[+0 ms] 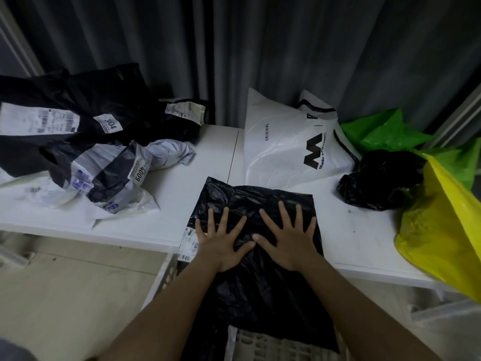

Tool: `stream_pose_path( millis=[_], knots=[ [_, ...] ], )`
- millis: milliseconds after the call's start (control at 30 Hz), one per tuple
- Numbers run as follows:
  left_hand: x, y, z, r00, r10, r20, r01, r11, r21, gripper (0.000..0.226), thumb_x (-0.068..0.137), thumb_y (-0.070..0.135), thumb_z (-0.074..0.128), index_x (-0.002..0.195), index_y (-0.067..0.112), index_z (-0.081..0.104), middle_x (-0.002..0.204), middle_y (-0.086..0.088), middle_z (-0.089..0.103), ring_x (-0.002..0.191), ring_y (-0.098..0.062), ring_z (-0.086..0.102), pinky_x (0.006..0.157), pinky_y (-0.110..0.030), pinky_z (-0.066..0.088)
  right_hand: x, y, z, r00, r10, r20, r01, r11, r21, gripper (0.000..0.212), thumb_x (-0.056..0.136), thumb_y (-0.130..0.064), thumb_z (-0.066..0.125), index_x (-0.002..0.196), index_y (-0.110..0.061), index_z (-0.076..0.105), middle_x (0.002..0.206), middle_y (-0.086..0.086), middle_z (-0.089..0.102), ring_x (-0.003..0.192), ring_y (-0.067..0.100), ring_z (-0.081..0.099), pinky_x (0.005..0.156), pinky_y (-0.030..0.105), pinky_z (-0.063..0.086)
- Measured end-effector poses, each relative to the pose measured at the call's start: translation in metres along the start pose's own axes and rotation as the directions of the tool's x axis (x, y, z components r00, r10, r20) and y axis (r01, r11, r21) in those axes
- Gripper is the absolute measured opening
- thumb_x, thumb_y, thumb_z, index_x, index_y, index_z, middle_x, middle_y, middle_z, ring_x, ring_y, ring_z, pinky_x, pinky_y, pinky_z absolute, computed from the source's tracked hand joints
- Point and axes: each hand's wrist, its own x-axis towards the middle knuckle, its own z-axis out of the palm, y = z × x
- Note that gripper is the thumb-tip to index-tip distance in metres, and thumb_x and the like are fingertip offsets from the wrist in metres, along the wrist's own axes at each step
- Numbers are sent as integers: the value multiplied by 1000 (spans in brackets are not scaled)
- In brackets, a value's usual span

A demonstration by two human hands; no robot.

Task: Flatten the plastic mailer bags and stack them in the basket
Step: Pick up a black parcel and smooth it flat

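Observation:
A black plastic mailer bag [256,199] lies spread over the front edge of the white table [166,204], its lower part hanging down over a white slatted basket [166,274] below. My left hand [222,241] and my right hand [289,239] press flat on the bag side by side, fingers straight and spread. A white shipping label [188,243] shows at the bag's left edge.
A heap of crumpled black and white mailers [78,142] fills the table's left. A white printed bag [289,142] stands at the back. A crumpled black bag [377,178], a green bag [385,131] and a yellow bag [442,230] sit on the right. Grey curtain behind.

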Motion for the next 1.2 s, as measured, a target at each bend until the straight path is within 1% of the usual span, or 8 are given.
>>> stream_pose_path(
  millis=[400, 533, 633, 733, 867, 967, 1100, 1200],
  knots=[
    [4, -3, 15, 994, -6, -109, 12, 998, 54, 82, 68, 83, -8, 143, 52, -17, 157, -1, -23, 142, -35, -25, 110, -63, -12, -13, 7, 36, 997, 14, -71, -15, 1000, -21, 76, 69, -85, -9, 138, -57, -22, 158, -1, -23, 143, 38, -21, 109, 66, -9],
    [3, -2, 12, 997, -1, -81, 5, 999, 47, 88, 62, 86, -15, 143, 52, -18, 157, 0, -24, 141, -35, -26, 110, -63, -12, -14, 8, 23, 1000, 13, -13, -12, 997, 75, 70, 83, -79, 16, 143, -56, -10, 159, -3, -20, 144, 33, -21, 110, 61, -12],
    [2, -2, 5, 1000, 4, -10, -4, 999, 31, 78, 74, 83, -1, 144, 51, -15, 156, 0, -26, 141, -34, -28, 109, -62, -15, -26, 15, 15, 928, 262, -264, -197, 948, 248, 73, 91, -62, 39, 151, -38, 6, 160, 8, 4, 145, 32, 5, 113, 55, 7],
    [0, -4, -1, 999, 6, -32, -10, 991, -135, 67, 89, 72, 15, 148, 47, -4, 158, 1, -22, 142, -27, -27, 110, -56, -17, -43, 18, 15, 824, 520, -223, -442, 838, 319, 85, 89, -62, 43, 153, -21, 3, 152, 12, 21, 135, 32, 23, 105, 47, 24],
    [-9, -9, -7, 891, -302, -338, 219, 940, -263, 66, 98, 41, 38, 153, 21, 8, 159, -13, 3, 146, -31, 3, 114, -54, 8, -53, 16, 16, 811, 555, -187, -467, 806, 364, 85, 90, -61, 45, 151, -17, 7, 143, 15, 32, 127, 34, 32, 100, 45, 30],
    [-26, -22, -15, 859, -445, -251, 368, 880, -300, 72, 96, 38, 46, 150, 5, 10, 147, -20, 30, 132, -38, 30, 105, -47, 28, -55, 16, 11, 811, 568, -140, -432, 743, 512, 84, 89, -48, 59, 150, -16, 12, 139, 19, 35, 125, 38, 34, 99, 47, 32],
    [-44, -37, -19, 866, -449, -222, 314, 832, -457, 49, 94, 22, 54, 132, -1, 34, 131, -23, 40, 120, -42, 40, 94, -46, 36, -63, 17, 11, 800, 599, -41, -359, 532, 767, 81, 84, -27, 72, 146, -8, 24, 136, 25, 39, 125, 45, 39, 102, 48, 34],
    [-61, -48, -16, 882, -414, -225, 215, 779, -589, 30, 94, 11, 52, 117, -3, 40, 119, -25, 44, 104, -45, 50, 81, -45, 41, -75, 16, 17, 833, 549, -70, -250, 486, 837, 55, 84, -16, 71, 131, -3, 47, 124, 24, 52, 113, 42, 53, 96, 49, 46]
  ],
)
